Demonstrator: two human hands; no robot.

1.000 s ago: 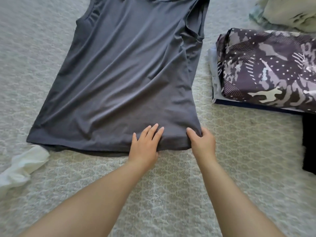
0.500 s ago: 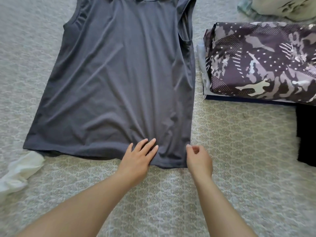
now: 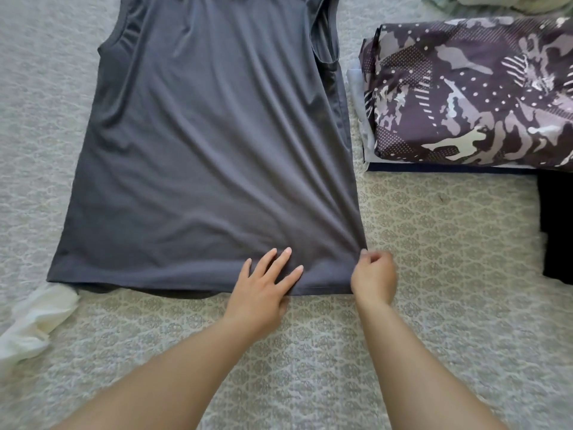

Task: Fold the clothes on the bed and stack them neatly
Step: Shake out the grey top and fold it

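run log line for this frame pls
step: flattening grey sleeveless top | left hand: flat on hem | right hand: pinches hem corner | stack: camo garment on top

A pale bedspread (image 3: 434, 243) covers the bed, woven with a repeating pattern of small ornate medallions in grey on a lighter ground. The pattern reads clearly in the near and right parts of the view; toward the far left the surface looks softer and more washed out. The cover lies mostly flat, with faint ripples. A small dark speck sits on it right of centre.
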